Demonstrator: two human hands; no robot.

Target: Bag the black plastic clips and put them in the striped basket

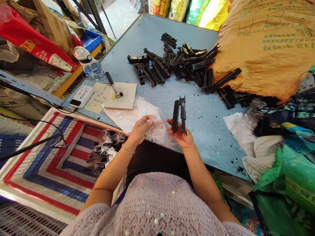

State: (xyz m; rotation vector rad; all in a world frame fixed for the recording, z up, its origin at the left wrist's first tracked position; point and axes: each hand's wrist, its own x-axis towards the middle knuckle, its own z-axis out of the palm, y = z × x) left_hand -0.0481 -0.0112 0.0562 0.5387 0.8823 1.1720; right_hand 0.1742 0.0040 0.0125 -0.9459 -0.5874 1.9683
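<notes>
My right hand holds two long black plastic parts that stand up from the fingers, side by side. Pinched between the thumb and fingers of my left hand is the edge of a clear plastic bag. More thin bags lie in a flat stack on the blue table, under and behind that hand. Farther back, a heap of similar black parts spreads over the table and reaches the mouth of a big orange woven sack.
A hammer rests on a wooden board, beside a white phone-like device and a water bottle. Below left stands a striped basket with bagged black parts. Cloths and green bags crowd the right side.
</notes>
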